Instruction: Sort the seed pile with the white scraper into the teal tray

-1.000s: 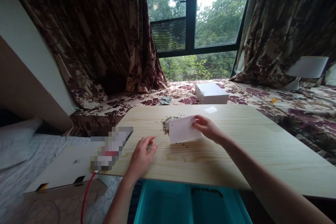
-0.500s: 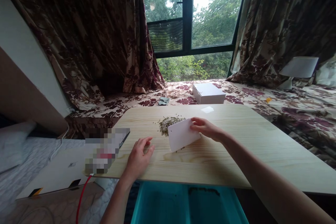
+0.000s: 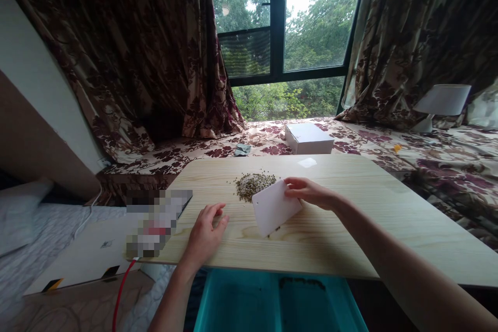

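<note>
My right hand [image 3: 305,192] pinches the upper right edge of a flat white scraper card [image 3: 275,210], which has a small hole near one corner. The card is tilted over the light wooden table, its lower edge near the surface. A few dark green bits show by its bottom edge. Just behind and left of it spreads a pile of small green beans mixed with white grains [image 3: 252,185]. My left hand [image 3: 208,231] rests on the table left of the card, fingers loosely curved and apart, holding nothing.
Below the table's front edge [image 3: 295,271] sits a turquoise bin [image 3: 277,303] with two compartments; dark bits lie in the right one. A blurred-out flat object [image 3: 159,225] with a red cable [image 3: 121,290] is at the left. Behind are a white box [image 3: 309,138] and a lamp [image 3: 443,99].
My right hand has drawn the white scraper card slightly toward me and to the right, away from the pile, showing more of it. My left hand has stayed in place.
</note>
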Action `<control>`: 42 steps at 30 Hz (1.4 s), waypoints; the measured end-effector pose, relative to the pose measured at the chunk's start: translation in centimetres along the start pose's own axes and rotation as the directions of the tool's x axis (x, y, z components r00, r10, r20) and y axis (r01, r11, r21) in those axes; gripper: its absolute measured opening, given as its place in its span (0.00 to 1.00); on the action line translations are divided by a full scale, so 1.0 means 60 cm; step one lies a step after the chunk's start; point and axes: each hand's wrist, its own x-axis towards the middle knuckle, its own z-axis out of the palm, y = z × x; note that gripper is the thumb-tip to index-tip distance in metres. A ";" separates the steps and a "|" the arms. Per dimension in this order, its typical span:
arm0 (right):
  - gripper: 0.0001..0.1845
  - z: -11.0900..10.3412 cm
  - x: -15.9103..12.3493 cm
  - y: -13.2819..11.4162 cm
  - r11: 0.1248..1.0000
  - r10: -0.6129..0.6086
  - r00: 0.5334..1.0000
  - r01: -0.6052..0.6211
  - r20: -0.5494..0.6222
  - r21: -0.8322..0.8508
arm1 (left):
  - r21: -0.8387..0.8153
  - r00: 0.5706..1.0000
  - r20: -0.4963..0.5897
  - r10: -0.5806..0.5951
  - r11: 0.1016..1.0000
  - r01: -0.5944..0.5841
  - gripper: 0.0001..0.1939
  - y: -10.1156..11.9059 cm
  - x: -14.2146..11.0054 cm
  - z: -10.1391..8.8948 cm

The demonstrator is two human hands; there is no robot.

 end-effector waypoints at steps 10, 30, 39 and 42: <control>0.15 -0.003 -0.039 -0.005 0.998 0.066 0.996 -0.065 0.055 -0.019 | 0.026 1.000 0.007 -0.005 1.000 0.005 0.17 0.003 0.000 -0.001; 0.23 -0.031 -0.101 0.020 0.995 -0.071 0.901 0.095 -0.429 0.035 | 0.013 1.000 -0.003 -0.008 1.000 0.008 0.16 0.006 0.000 0.000; 0.22 -0.015 -0.034 0.043 0.980 -0.196 0.729 0.173 -0.656 -0.101 | 0.030 1.000 -0.017 0.009 0.999 -0.009 0.16 0.004 -0.001 0.001; 0.22 -0.011 -0.034 0.047 0.969 -0.247 0.681 0.187 -0.689 -0.163 | 0.028 1.000 -0.014 0.010 1.000 -0.010 0.16 0.004 -0.001 0.000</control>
